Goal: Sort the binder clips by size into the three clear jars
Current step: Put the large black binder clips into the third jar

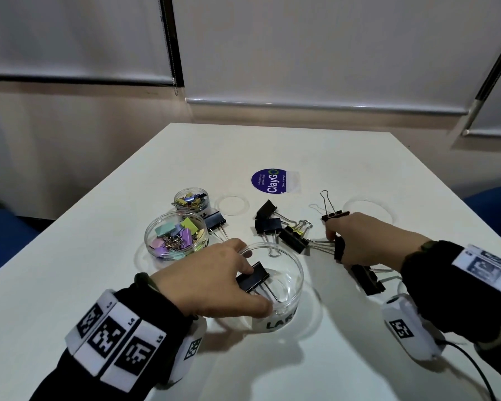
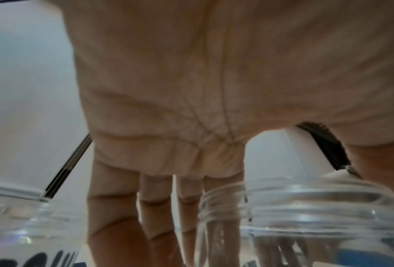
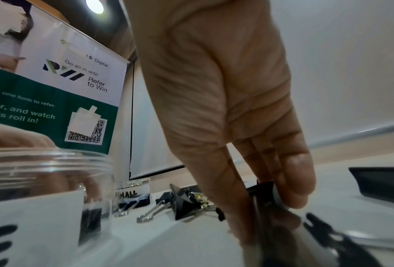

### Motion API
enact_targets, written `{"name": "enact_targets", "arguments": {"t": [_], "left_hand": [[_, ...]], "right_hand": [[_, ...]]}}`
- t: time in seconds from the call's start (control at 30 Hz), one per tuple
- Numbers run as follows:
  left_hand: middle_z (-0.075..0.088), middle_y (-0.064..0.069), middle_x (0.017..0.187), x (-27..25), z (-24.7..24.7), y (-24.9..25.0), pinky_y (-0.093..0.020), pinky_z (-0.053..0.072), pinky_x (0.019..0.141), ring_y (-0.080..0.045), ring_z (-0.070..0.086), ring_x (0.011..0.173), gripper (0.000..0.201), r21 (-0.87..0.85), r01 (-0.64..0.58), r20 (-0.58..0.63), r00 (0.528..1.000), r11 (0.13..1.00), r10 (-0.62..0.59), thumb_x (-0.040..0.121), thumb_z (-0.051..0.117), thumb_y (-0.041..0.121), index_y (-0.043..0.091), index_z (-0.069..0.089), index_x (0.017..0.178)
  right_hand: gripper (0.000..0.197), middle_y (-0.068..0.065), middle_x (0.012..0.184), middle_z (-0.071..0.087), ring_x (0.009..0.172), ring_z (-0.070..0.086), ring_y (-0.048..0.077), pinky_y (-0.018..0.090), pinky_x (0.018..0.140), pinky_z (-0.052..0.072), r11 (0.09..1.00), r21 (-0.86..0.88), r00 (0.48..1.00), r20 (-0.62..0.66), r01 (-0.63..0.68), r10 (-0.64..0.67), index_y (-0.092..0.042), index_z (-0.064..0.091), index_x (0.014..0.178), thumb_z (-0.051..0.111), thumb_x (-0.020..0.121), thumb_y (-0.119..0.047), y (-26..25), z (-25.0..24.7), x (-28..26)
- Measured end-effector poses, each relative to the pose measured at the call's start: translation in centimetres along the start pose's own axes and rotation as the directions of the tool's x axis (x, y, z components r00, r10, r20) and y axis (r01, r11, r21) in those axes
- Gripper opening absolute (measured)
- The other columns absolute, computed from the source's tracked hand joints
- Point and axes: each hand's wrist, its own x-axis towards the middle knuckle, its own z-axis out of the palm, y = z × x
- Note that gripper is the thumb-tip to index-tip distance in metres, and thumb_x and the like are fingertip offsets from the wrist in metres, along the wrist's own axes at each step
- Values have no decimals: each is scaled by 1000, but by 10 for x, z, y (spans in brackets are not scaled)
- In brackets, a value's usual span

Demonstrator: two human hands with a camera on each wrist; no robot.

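The large clear jar (image 1: 297,269) stands near the front of the table; its rim (image 2: 317,207) fills the left wrist view. A black binder clip (image 1: 253,277) lies tilted inside it. My left hand (image 1: 252,287) reaches over the jar with fairly straight fingers (image 2: 154,216). Its index fingertip touches the clip and its thumb lies along the near rim. My right hand (image 1: 336,247) pinches another black binder clip (image 3: 263,189) between thumb and fingers, low on the table. The medium jar (image 1: 175,235) and the small jar (image 1: 191,198) hold coloured clips.
Several black clips (image 1: 294,238) lie loose mid-table. One (image 1: 214,221) sits by the small jar, one (image 1: 368,279) under my right wrist, one (image 1: 334,214) beyond my right knuckles. Two clear lids (image 1: 233,205) (image 1: 369,211) and a blue sticker (image 1: 272,180) lie farther back.
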Motion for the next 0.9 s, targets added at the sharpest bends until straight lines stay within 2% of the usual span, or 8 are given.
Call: {"name": "enact_targets", "arguments": {"t": [0.1,0.23,0.37,0.47,0.53,0.63,0.73,0.9], "left_hand": [[46,15,123,-1,1,0,-31,44,96,-6,49,112,82,-17,11,-9,1000,1000,-12,50,53,75,31,61,119],[53,12,111,-3,0,2,-33,48,86,-9,54,102,67,-90,25,-24,999,996,-28,60,72,61,37,41,115],[51,11,128,-1,2,1,-28,48,88,-9,56,105,85,-150,11,-44,999,989,-18,61,77,56,38,26,125],[49,9,137,1,3,-1,-25,44,95,-10,52,114,103,-126,1,-57,998,992,-8,60,77,59,38,17,141],[47,11,139,1,3,-3,-24,43,95,-8,51,115,106,-130,-3,-57,998,991,-5,58,76,62,37,20,145],[47,14,137,1,4,-3,-21,42,89,-5,51,111,102,-132,-9,-52,999,991,2,58,76,63,36,27,143],[49,12,134,2,4,-1,-18,40,84,-3,50,103,95,-137,-13,-66,998,990,4,61,78,58,34,31,140],[51,14,126,1,4,0,-19,41,79,-3,51,99,80,-168,-14,-72,997,986,2,61,79,54,36,39,128]], "right_hand": [[45,2,103,60,87,50,21,30,69,44,1000,18,995,-103,14,-12,-21,54,110,74,71,-13,0,-15,-10],[34,-6,91,48,83,44,17,28,67,37,995,18,963,-256,96,-88,-26,60,110,59,80,-11,-10,-47,-34],[44,-8,102,52,90,50,15,24,72,39,984,5,950,-263,178,-170,-32,63,116,55,82,-6,-20,-65,-53],[49,-10,114,56,99,55,12,21,79,41,935,44,920,-203,351,-336,-36,65,117,59,80,-4,-34,-68,-67],[52,-14,118,56,98,53,9,19,81,40,882,28,875,-149,470,-461,-38,66,117,60,79,-3,-47,-64,-69],[50,-16,123,55,105,54,11,25,86,44,824,-35,816,-119,566,-566,-36,66,117,57,81,-4,-65,-49,-64],[51,-12,126,56,110,54,14,28,84,46,801,-76,801,-35,593,-597,-36,65,120,54,81,-4,-77,-42,-57],[48,-3,124,62,104,61,22,32,77,52,774,-206,797,59,599,-601,-32,69,114,53,79,-3,-91,-35,-41]]}}
